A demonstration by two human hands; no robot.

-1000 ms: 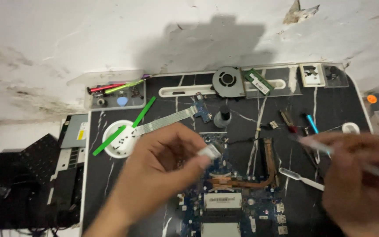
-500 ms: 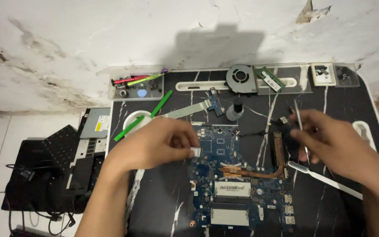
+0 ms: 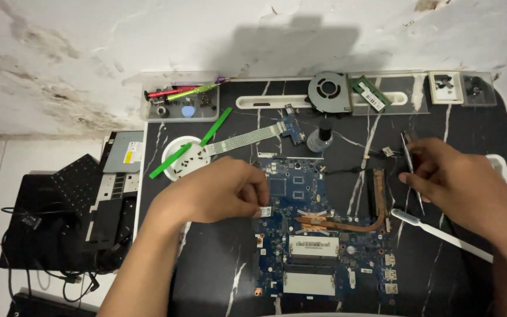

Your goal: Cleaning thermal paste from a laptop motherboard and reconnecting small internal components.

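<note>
Hands over the open laptop board

At frame centre our left hand (image 3: pixel 218 191) pinches a small white rectangular card (image 3: pixel 264 211) at the blue circuit board's (image 3: pixel 318 235) left edge, steadying it. At right, our right hand (image 3: pixel 459 182) has its fingers closed on slim metal tweezers (image 3: pixel 411 167), tips angled down toward the dark marbled counter (image 3: pixel 206 276)

Bright overhead light, sharp focus; a head-shaped shadow falls on the wall (image 3: pixel 300 41).
</note>
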